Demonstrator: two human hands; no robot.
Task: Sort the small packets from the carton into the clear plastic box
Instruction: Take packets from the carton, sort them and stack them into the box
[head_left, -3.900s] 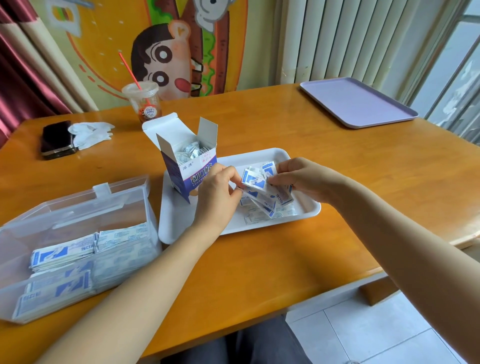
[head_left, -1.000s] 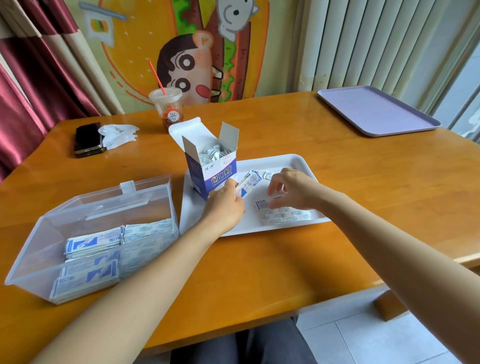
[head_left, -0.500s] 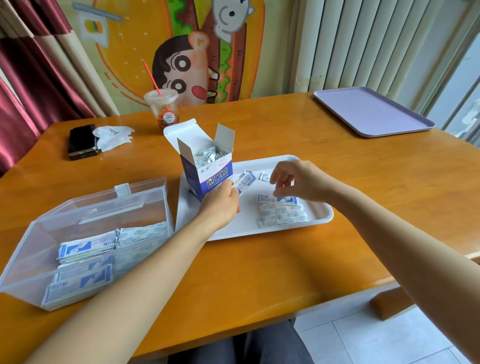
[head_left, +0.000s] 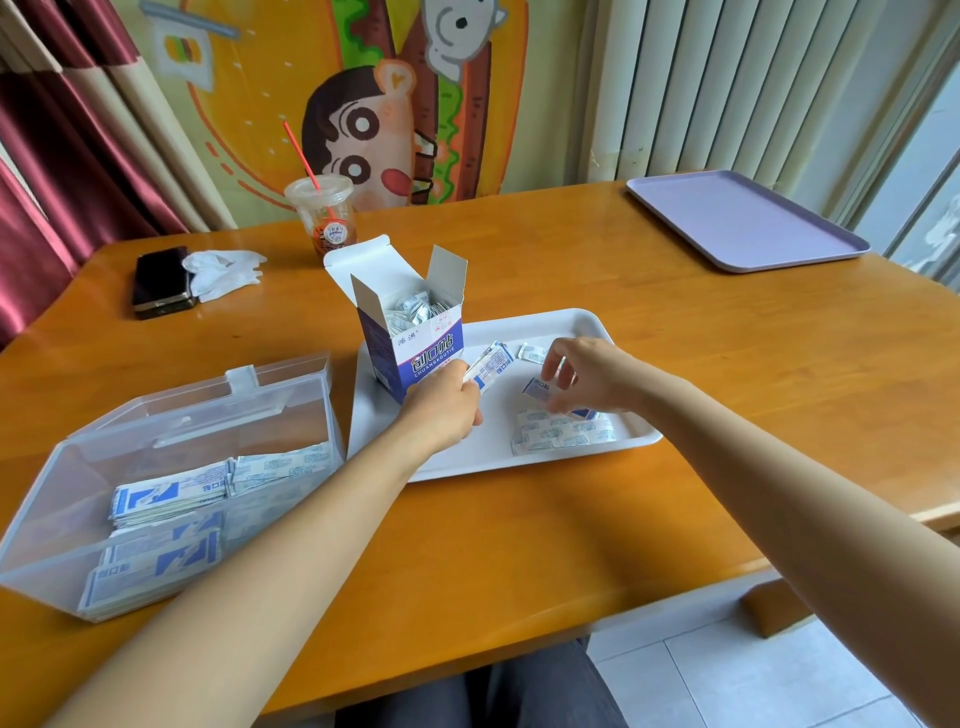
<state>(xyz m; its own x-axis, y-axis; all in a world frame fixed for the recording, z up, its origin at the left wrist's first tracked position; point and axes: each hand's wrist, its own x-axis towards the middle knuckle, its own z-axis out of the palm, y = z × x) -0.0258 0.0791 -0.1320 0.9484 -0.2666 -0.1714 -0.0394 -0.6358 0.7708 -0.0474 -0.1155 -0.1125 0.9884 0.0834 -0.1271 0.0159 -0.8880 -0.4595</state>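
**Mia:** What could go wrong here?

**Ben:** Start big. The shiny orange-brown wooden desk (head_left: 519, 545) looks slick. A dropped packet could slide off its near edge, at the bottom of the frame. The clear plastic box with a flip-up lid (head_left: 291, 410) sits at the lower left, beside the flat white plastic tray (head_left: 467, 452) in the middle. Each carry crosses a gap, so something could fall on the way. The tall blue-and-white cardboard carton (head_left: 415, 353) stands open on the tray's left part, just beside the left hand (head_left: 441, 410). A bump could tip it and spill the crinkly packets inside (head_left: 410, 309).

**Mia:** And the hands?

**Ben:** The left hand pinches a thin bunch of blue-and-white paper packets (head_left: 491, 364) between thumb and fingers. They look smooth, so I think one could slip out. The right hand (head_left: 597, 379) pinches one packet (head_left: 537, 389) with its fingertips, just over the loose pile (head_left: 561, 434) on the tray's right part. A quick grab might knock that pile apart.

**Mia:** What would things feel like?

**Ben:** The desk is hard and glossy, with round corners. The box is see-through with thin, stiff walls, and flat stacks of packets (head_left: 171, 493) lie inside it. The tray is smooth, with a raised lip and round corners. The carton is light card with its flaps up. The packets are small flat rectangles, papery and bendy.
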